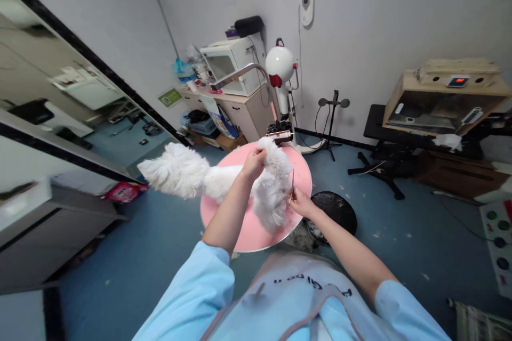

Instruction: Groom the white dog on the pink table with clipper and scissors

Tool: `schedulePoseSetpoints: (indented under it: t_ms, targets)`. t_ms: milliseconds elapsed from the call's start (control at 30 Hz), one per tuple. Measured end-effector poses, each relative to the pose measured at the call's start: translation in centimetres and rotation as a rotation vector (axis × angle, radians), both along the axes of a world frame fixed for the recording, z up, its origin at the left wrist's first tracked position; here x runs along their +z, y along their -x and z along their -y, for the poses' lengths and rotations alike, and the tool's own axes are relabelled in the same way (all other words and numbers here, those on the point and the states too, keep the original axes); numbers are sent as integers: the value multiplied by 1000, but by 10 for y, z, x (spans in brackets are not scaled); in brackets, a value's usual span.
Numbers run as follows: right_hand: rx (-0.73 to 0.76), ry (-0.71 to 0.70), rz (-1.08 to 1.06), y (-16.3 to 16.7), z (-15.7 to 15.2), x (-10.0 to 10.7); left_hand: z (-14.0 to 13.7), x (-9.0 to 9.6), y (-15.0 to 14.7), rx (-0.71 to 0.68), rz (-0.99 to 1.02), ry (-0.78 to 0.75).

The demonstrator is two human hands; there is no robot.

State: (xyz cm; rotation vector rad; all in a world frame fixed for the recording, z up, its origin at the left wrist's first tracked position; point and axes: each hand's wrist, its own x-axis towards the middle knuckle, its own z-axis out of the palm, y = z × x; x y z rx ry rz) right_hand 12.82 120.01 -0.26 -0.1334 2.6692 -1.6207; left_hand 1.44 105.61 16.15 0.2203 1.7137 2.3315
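Observation:
A white fluffy dog (228, 178) is on a round pink grooming table (244, 240). Its middle is short-haired, while the fur at its left end and on the right part is long and bushy. My left hand (255, 163) is closed on a tuft of the dog's fur at the upper right; the body part under it is hard to tell. In my right hand (301, 202) is a pair of scissors (293, 180), blades pointing up, close beside the dog's right side. Whether the blades are apart I cannot tell.
A bent metal arm (244, 70) and white dryer (280, 64) stand behind the table. Right of it is a black round bin (338, 216), with hair clippings on the blue floor (376, 256). A cabinet (244, 114) is behind, a mirror (92, 101) on the left.

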Motion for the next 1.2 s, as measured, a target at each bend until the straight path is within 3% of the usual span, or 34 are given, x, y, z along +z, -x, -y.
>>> schedulePoseSetpoints:
  t_ms: [133, 267, 400, 633, 967, 1067, 1200]
  targets:
    - [146, -74, -82, 12, -12, 22, 11, 0, -6, 56, 29, -12]
    - [187, -175, -66, 25, -27, 32, 19, 1, -14, 115, 28, -24]
    - [294, -187, -102, 30, -39, 41, 25, 1, -19, 137, 21, -37]
    - [452, -236, -155, 48, -49, 81, 29, -1, -25, 189, 32, -25]
    - [594, -285, -165, 59, -53, 123, 29, 6, -29, 101, 29, -13]
    - [577, -301, -140, 58, -58, 122, 27, 7, -27, 76, 31, -18]
    - [484, -252, -107, 42, -59, 103, 20, 6, -20, 143, 38, -15]
